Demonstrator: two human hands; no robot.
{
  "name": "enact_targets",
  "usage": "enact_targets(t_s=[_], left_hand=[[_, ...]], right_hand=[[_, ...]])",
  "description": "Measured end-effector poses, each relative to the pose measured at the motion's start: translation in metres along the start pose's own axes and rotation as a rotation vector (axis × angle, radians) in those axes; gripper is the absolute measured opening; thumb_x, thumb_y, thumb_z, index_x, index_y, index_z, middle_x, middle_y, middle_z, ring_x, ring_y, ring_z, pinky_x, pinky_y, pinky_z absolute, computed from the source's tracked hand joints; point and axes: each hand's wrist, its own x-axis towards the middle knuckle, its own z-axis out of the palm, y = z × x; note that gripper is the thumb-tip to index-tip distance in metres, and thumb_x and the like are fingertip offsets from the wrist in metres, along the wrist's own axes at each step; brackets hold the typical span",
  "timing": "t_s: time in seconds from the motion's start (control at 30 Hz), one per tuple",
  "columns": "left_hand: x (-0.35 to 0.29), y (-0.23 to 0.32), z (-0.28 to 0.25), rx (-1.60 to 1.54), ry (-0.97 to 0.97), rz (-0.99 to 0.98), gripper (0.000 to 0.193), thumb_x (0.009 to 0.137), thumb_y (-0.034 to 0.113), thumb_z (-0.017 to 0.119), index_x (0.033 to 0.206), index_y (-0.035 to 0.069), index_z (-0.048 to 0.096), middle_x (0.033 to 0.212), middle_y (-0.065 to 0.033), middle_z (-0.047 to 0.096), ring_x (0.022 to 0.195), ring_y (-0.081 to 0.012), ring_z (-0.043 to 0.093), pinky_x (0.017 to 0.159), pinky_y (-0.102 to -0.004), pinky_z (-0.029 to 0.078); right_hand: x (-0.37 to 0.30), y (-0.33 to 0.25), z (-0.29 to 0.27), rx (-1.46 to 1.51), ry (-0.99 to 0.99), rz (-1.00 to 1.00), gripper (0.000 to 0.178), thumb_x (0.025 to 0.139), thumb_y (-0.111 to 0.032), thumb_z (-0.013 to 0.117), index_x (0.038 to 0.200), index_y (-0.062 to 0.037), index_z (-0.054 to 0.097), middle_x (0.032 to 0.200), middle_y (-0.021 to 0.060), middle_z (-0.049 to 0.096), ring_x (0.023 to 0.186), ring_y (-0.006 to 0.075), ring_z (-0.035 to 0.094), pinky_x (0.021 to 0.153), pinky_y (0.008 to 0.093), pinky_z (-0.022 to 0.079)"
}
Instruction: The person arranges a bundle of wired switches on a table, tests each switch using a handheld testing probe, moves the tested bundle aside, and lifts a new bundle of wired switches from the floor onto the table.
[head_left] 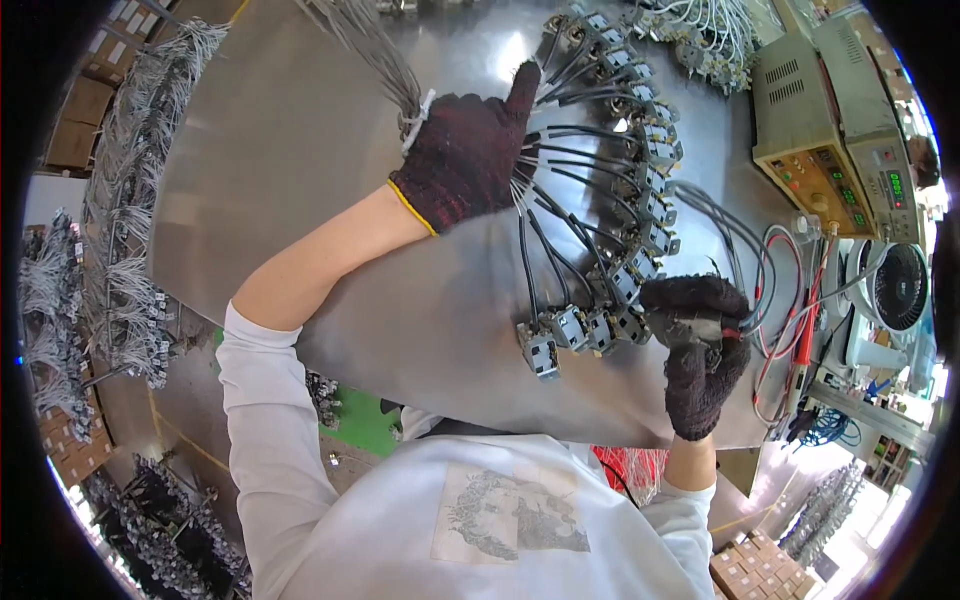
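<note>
My left hand (462,155), in a dark red-black knit glove with a yellow cuff, is closed round a bundle of cables (590,154), its thumb sticking out. From that grip the black-sleeved cable ends fan out to the right in an arc. Each ends in a boxy grey metal connector (657,190) on the steel table (350,330). Grey tails (368,50) of the bundle run away to the far left, past a white tie. At the near end of the arc, my gloved right hand (700,385) pinches a grey plug-like piece (703,328), partly hidden by the fingers.
Two bench instruments (800,120) with green displays stand at the far right. Grey cables (735,225) and red leads (805,345) lie by a small fan (893,287). More white-wired connectors (715,50) sit at the back. Hanging cable bundles (125,230) stand left of the table.
</note>
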Motion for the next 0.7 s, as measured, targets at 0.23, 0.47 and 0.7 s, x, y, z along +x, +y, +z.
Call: enact_targets(t_s=[0.23, 0.47, 0.7], left_hand=[[0.005, 0.002, -0.038, -0.069, 0.060, 0.207, 0.103, 0.078, 0.060, 0.074, 0.165, 0.022, 0.031, 0.156, -0.0217, 0.035, 0.137, -0.0417, 0.040, 0.110, -0.0566, 0.036], [-0.016, -0.008, -0.118, -0.419, -0.221, 0.719, 0.120, 0.065, 0.053, 0.085, 0.165, 0.018, 0.029, 0.162, -0.0287, 0.026, 0.146, -0.0471, 0.032, 0.116, -0.0584, 0.031], [-0.053, 0.057, -0.145, -0.587, -0.195, 0.823, 0.139, 0.050, 0.061, 0.090, 0.161, 0.002, 0.031, 0.163, -0.0279, 0.027, 0.153, -0.0467, 0.025, 0.122, -0.0611, 0.025]], right_hand=[[0.006, -0.021, -0.006, -0.005, -0.044, 0.084, 0.051, 0.089, -0.033, 0.077, 0.121, 0.0049, 0.066, 0.119, 0.0168, 0.071, 0.110, 0.0272, 0.067, 0.098, 0.0420, 0.051], [0.023, -0.050, -0.006, 0.053, -0.073, 0.080, 0.039, 0.089, -0.022, 0.076, 0.115, 0.0051, 0.066, 0.112, 0.0162, 0.072, 0.105, 0.0262, 0.068, 0.095, 0.0409, 0.053], [0.019, -0.076, -0.006, 0.069, -0.080, 0.095, 0.028, 0.093, -0.003, 0.067, 0.120, 0.0037, 0.062, 0.112, 0.0153, 0.072, 0.102, 0.0216, 0.069, 0.092, 0.0355, 0.054]])
